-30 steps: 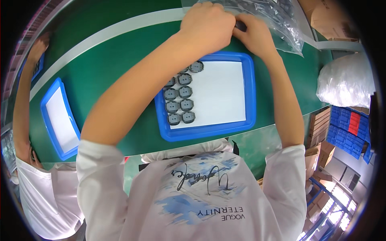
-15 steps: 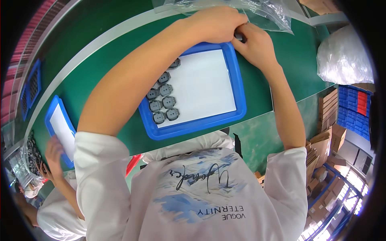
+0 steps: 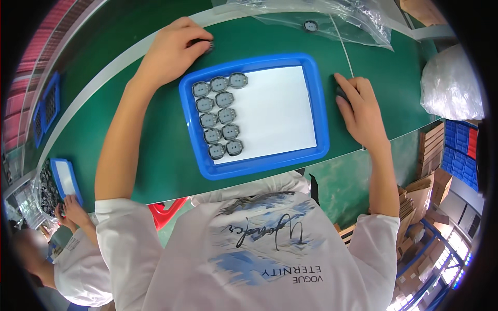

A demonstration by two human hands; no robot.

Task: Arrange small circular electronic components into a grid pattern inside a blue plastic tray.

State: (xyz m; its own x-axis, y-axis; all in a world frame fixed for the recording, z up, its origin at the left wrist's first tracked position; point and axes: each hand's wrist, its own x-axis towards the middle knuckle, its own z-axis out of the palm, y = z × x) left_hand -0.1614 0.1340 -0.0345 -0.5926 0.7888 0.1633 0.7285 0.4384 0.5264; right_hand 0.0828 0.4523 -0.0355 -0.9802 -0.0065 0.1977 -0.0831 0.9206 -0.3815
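Note:
A blue tray (image 3: 321, 124) lined with a white sheet (image 3: 275, 114) lies on the green table in front of me. Several small grey plastic connectors (image 3: 226, 115) fill two columns along its left side, with one more starting a third column at the far end. Beyond the tray's far left corner, my left hand (image 3: 174, 52) pinches a grey connector (image 3: 209, 46), mostly covered by the fingers. My right hand (image 3: 360, 109) is off the tray's right side, low over the table. Between its thumb and forefinger sits a small dark piece (image 3: 341, 93), too hidden to name.
A clear plastic bag (image 3: 353, 23) lies at the far edge, with a single connector (image 3: 310, 26) in or under it. A bulky clear plastic bundle (image 3: 451, 85) stands at the right. On the left, a co-worker's hands (image 3: 72, 211) are beside another blue tray (image 3: 66, 179).
My hands, together beyond the tray before, have parted: the left moved left, the right moved right and nearer. The arm no longer covers the connectors. The view has shifted slightly.

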